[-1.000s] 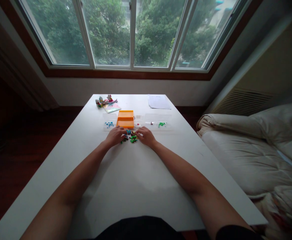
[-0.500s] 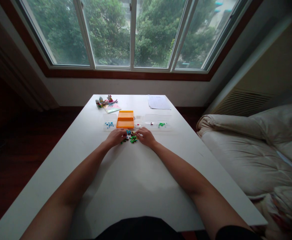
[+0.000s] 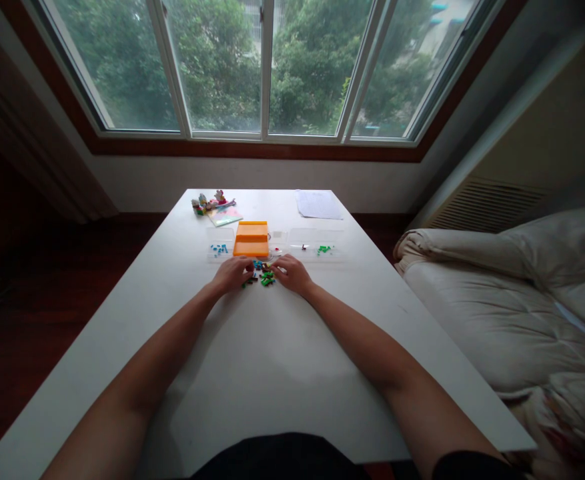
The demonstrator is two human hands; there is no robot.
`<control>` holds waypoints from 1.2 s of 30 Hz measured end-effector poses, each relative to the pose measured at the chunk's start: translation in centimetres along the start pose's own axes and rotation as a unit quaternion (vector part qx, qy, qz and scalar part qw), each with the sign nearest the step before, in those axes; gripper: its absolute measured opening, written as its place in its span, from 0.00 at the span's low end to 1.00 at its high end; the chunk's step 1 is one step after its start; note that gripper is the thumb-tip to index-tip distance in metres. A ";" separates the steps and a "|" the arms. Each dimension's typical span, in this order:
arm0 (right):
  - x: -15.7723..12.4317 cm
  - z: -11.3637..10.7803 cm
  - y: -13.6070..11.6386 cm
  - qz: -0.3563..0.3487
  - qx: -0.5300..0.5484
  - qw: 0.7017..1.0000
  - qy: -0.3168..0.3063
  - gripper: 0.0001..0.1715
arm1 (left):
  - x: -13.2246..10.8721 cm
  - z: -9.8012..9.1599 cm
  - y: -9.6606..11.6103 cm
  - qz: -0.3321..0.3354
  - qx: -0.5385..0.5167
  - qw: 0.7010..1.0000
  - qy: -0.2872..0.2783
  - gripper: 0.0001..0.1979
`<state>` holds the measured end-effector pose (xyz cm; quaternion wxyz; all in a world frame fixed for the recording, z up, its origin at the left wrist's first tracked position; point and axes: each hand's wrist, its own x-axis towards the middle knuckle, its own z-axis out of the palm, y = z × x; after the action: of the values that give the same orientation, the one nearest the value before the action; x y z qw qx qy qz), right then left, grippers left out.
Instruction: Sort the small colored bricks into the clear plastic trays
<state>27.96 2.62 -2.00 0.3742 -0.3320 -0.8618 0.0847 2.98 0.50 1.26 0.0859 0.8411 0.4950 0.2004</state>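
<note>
A small pile of toy building bricks (image 3: 267, 281), in green, blue, brown and black, lies loose on the white table. At its left edge is my left hand (image 3: 235, 273), its fingers curled in and closed. From the right, my right hand (image 3: 292, 272) reaches the pile with bent fingertips drawn together at the bricks. Anything pinched in either hand is too small to make out. Just behind the hands stands an open orange box (image 3: 251, 248).
Clear plastic trays flank the orange box: the left tray holds blue bricks (image 3: 219, 249), the right one green bricks (image 3: 325, 250). Farther back are small toy figures (image 3: 207, 203), a coloured booklet (image 3: 225, 216) and paper sheets (image 3: 318, 205). A sofa (image 3: 502, 287) stands right of the table (image 3: 272, 373).
Almost nothing differs. Both hands stay at the pile, with only slight finger movement.
</note>
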 end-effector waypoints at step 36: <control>-0.1 0.2 0.2 0.010 0.001 1.000 0.003 0.10 | -0.1 0.6 -0.6 0.000 0.000 1.000 -0.003 0.05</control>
<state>27.93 2.70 -2.28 0.3764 -0.3406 -0.8571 0.0878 2.67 0.74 0.47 0.0876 0.8415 0.4951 0.1978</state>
